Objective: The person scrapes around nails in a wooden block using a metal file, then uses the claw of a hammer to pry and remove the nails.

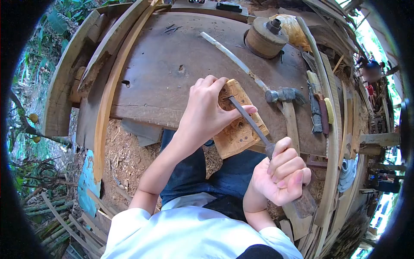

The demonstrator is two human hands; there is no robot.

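A light wooden block (235,140) with several small holes and a rough carved surface juts over the near edge of the workbench (151,64). My left hand (209,101) grips the block's left and upper side, its thumb lying across toward the blade of a chisel (250,121). My right hand (282,175) is closed round the chisel's wooden handle, which sticks out below the fist. The blade slants up and left, its tip at the upper part of the block. Where the fingers of my left hand wrap behind the block is hidden.
Right of the block lies a hammer (290,108), near a long pale strip (235,58). A round wooden piece (265,38) stands at the back right. Long curved planks (116,82) flank the bench on the left. Wood shavings (125,159) cover the ground below.
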